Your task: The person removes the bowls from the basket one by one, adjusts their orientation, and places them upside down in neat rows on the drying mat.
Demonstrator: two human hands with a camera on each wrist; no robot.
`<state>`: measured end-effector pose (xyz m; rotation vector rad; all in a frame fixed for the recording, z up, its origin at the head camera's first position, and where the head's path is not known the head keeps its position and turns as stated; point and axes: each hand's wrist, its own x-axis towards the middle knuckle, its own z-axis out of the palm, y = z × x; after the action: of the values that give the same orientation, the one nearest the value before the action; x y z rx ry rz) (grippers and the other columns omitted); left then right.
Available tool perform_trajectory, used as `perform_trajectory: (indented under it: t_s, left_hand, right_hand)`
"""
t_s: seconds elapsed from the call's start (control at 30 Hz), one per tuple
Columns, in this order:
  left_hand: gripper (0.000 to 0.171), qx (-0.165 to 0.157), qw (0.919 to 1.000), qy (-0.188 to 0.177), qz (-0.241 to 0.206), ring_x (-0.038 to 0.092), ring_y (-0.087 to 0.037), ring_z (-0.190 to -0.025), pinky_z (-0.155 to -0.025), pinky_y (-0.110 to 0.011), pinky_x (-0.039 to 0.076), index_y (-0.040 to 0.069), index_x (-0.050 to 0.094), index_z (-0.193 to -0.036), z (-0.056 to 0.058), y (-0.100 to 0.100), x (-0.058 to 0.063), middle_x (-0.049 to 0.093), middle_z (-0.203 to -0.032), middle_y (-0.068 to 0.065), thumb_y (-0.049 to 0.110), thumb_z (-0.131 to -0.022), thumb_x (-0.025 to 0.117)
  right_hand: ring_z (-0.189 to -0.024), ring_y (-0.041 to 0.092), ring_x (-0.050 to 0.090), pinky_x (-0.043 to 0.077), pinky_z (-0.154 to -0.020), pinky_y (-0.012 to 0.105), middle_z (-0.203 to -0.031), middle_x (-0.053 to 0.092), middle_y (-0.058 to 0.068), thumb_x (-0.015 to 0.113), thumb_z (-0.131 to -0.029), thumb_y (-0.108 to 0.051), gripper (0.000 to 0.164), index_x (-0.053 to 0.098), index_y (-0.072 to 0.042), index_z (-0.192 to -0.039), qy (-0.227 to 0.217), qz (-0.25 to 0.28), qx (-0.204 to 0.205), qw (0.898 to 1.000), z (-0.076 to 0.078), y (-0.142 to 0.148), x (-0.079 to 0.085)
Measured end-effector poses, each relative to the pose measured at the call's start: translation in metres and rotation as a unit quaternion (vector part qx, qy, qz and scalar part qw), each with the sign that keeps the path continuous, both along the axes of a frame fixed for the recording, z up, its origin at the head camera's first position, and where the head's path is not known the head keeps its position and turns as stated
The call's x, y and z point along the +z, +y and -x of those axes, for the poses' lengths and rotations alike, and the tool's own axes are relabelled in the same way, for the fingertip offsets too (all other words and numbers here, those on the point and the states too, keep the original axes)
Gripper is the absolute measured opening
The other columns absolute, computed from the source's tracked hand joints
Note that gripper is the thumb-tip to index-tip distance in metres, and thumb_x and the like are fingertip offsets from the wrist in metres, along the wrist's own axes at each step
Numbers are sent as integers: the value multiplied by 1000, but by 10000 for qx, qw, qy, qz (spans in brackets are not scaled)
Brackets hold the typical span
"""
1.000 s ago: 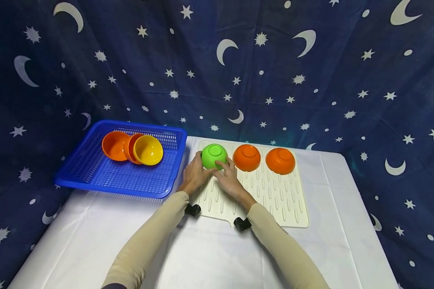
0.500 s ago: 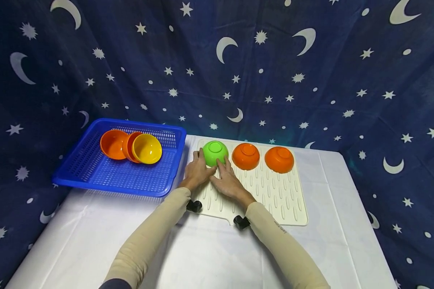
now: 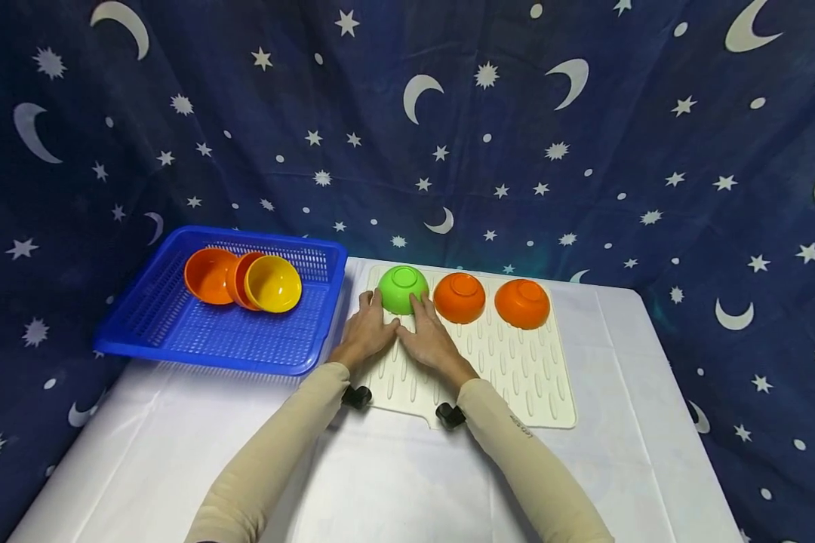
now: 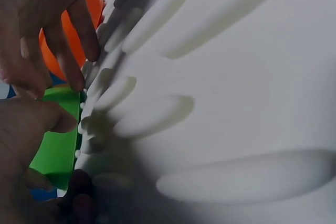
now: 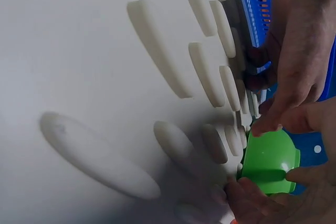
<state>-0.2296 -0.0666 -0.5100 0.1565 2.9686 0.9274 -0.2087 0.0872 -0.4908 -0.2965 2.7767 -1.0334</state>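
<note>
A green bowl (image 3: 404, 289) sits upside down on the far left part of a cream ridged draining mat (image 3: 478, 377). My left hand (image 3: 369, 329) lies at its left front, with fairly straight fingers reaching to the bowl's side. My right hand (image 3: 429, 338) is at the right front, its extended fingertips at the rim. The two thumbs come close together in front of the bowl. In the right wrist view, a right finger overlaps the green bowl (image 5: 270, 156). To its right, two upside-down orange bowls, one nearer (image 3: 459, 298) and one farther (image 3: 522, 304), complete a row.
A blue plastic basket (image 3: 244, 358) stands left of the mat. Inside it, two orange bowls (image 3: 207, 275) and a yellow bowl (image 3: 273, 284) lean together. A white cloth (image 3: 611, 422) covers the table, and a dark blue curtain (image 3: 353, 90) with moons and stars hangs behind.
The green bowl has shifted slightly away, toward the mat's far edge. My right fingers have drawn back from over its front and straightened. The other bowls stay where they were.
</note>
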Motion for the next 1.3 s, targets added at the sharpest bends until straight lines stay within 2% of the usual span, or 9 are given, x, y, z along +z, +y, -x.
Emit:
perform_trajectory:
  t_s: [0.13, 0.23, 0.47, 0.63, 0.8, 0.97, 1.07, 1.13, 1.3]
  left_hand:
    - [69, 40, 10000, 14, -73, 67, -40, -87, -74, -47, 56, -6, 40, -150, -1, -1, 0, 34, -144, -26, 29, -95, 66]
    - [65, 6, 9999, -69, -152, 66, -40, -87, -74, -47, 56, -6, 44, -147, -2, -2, 1, 33, -144, -27, 27, -95, 65]
    - [53, -217, 9993, -218, -197, 61, -46, -112, -94, -50, 52, -16, 54, -134, -13, -5, 9, 31, -148, -34, 22, -97, 61]
    - [55, -362, 9993, -112, 32, 53, -47, -124, -101, -54, 47, -19, 48, -138, -32, -7, 24, 33, -149, -34, 21, -101, 56]
    - [52, -608, 9968, 475, 224, 55, -42, -124, -95, -56, 50, -9, 53, -139, -55, -10, 45, 45, -145, -27, 23, -99, 60]
    - [41, -927, 9853, 1334, 525, 59, -34, -120, -90, -53, 53, -1, 64, -130, -72, -19, 66, 57, -135, -17, 24, -97, 62]
    - [34, -1129, 9737, 1866, 661, 60, -32, -114, -91, -49, 53, 0, 67, -122, -74, -30, 76, 62, -126, -14, 21, -96, 63]
    - [31, -1203, 9664, 2137, 766, 60, -32, -111, -91, -47, 53, 0, 67, -119, -72, -39, 83, 63, -122, -13, 20, -96, 64]
    - [30, -1311, 9550, 2440, 1062, 59, -34, -109, -95, -47, 50, -1, 67, -116, -63, -65, 99, 64, -118, -16, 20, -95, 64]
  right_hand:
    - [-148, 41, 25, 28, -115, 56, -167, 11, 17, 56, -99, -35, 74, 26, -7, -161, 19, -15, -68, 10000, -1, -1, 1]
    - [-148, 41, 25, 28, -115, 56, -168, 11, 17, 58, -98, -35, 76, 26, -8, -161, -19, -5, -57, 10000, -1, -1, 1]
    - [-151, 34, 20, 26, -116, 54, -168, 12, 14, 56, -99, -30, 73, 25, -9, -162, -7, 296, -29, 9996, -4, -1, -4]
    - [-143, 31, 38, 32, -113, 53, -160, 32, 14, 56, -99, -26, 63, 36, -8, -156, 112, 625, -115, 9979, -20, 5, -5]
    - [-133, 29, 50, 38, -109, 52, -142, 55, 10, 57, -101, -25, 45, 53, -12, -144, 413, 753, -346, 9957, -54, 31, 3]
    - [-112, 24, 59, 48, -94, 48, -125, 65, 5, 60, -100, -23, 30, 66, -12, -127, 1092, 397, -487, 9920, -91, 69, 8]
    - [-106, 24, 58, 47, -89, 48, -121, 66, 4, 64, -97, -20, 25, 69, -11, -120, 1540, 104, -528, 9866, -107, 94, 6]
    - [-111, 26, 56, 45, -92, 50, -123, 66, 5, 66, -96, -17, 24, 68, -9, -117, 1677, -38, -540, 9843, -115, 110, 5]
    - [-126, 33, 48, 40, -99, 57, -134, 59, 11, 68, -95, -18, 28, 67, -4, -119, 1586, -321, -673, 9845, -131, 144, 3]
